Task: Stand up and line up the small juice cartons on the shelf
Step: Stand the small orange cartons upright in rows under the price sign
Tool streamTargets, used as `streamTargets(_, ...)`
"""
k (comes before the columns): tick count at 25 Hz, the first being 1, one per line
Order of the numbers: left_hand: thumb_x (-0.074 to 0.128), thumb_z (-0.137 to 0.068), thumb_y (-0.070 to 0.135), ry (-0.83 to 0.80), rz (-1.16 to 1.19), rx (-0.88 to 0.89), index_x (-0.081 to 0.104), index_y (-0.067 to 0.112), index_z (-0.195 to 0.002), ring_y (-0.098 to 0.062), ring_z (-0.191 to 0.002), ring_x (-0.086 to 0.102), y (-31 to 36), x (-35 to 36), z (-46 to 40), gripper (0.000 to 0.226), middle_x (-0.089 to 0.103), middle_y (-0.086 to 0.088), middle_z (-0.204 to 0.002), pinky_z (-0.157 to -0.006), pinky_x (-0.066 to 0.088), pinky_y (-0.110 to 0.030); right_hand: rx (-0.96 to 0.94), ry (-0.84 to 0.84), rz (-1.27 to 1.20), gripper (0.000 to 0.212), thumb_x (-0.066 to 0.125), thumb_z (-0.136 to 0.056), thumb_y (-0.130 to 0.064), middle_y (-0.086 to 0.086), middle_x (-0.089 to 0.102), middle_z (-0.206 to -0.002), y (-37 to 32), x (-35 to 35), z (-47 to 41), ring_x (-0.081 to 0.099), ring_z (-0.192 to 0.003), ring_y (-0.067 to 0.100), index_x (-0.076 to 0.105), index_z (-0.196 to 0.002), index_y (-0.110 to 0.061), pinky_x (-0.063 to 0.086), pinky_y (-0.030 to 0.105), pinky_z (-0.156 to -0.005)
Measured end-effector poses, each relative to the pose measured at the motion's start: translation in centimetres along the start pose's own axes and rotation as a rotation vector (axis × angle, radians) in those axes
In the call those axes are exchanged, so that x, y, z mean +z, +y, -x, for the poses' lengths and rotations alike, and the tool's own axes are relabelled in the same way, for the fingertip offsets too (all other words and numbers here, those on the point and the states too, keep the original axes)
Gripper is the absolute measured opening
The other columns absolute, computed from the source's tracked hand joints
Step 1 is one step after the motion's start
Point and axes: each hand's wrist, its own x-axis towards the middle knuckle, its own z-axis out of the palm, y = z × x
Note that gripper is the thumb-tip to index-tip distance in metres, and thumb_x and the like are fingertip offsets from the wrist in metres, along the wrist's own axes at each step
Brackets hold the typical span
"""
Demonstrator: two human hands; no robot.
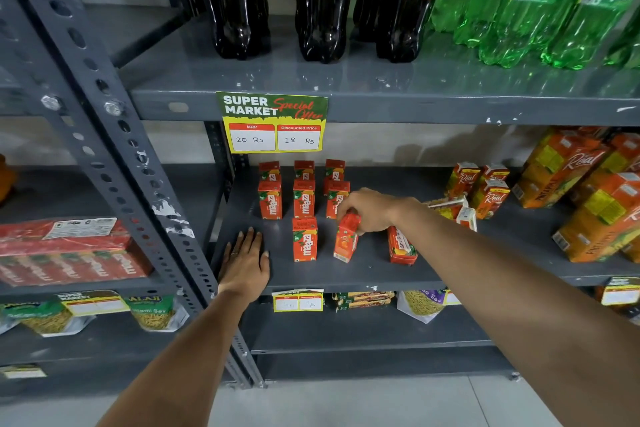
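At the front edge of the grey metal shelf (346, 274), near its left corner, the left hand (246, 262) lies flat, fingers spread. Further in, the right hand (367, 210) pinches the top of a tilted small orange-red juice carton (346, 241). Beside it one red carton (401, 248) lies flat; seven upright red cartons (304, 199) stand in rows toward the back.

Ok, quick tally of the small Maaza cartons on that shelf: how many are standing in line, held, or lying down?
Standing in rows: 7
Tilted, held by the right hand: 1
Lying on its side: 1
Total: 9
The left hand rests flat on the shelf, holding nothing.
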Motion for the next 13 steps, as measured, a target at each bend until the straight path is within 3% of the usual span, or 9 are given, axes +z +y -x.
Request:
streamTargets(3,0.026,-0.1,0.032,0.01,0.003,0.003,0.019,0.014,-0.152,-0.019,-0.149,0.005,-0.05,0.0,-0.08,0.055,0.012,-0.002,-0.162,-0.122,0.001,-0.04,0.06,-0.016,-0.026,0.057,0.077,-0.083,-0.021,0.006,0.053,-0.137,-0.17,0.15,0.0,0.054,-0.121,0.026,0.054,-0.135,-0.021,0.047,0.036,-0.097)
streamTargets(7,0.026,-0.1,0.032,0.013,0.005,0.004,0.019,0.014,-0.151,-0.019,-0.149,0.006,-0.05,0.02,-0.02,0.055,0.013,-0.002,-0.162,-0.122,0.002,-0.04,0.033,-0.007,0.0,0.058,0.078,-0.082,-0.017,0.007,0.052,-0.139,-0.27,0.31,-0.02,0.051,-0.123,0.025,0.054,-0.135,-0.02,0.043,0.032,-0.093)
streamTargets(13,0.025,-0.1,0.033,0.009,-0.007,0.003,0.018,0.014,-0.152,-0.018,-0.149,0.005,-0.07,0.03,-0.06,0.055,0.011,-0.001,-0.162,-0.122,0.0,-0.039,0.042,0.066,-0.094,0.05,0.077,-0.082,-0.016,0.009,0.06,-0.13,-0.8,0.7,0.05,0.06,-0.115,0.026,0.06,-0.129,-0.015,0.052,0.039,-0.095)
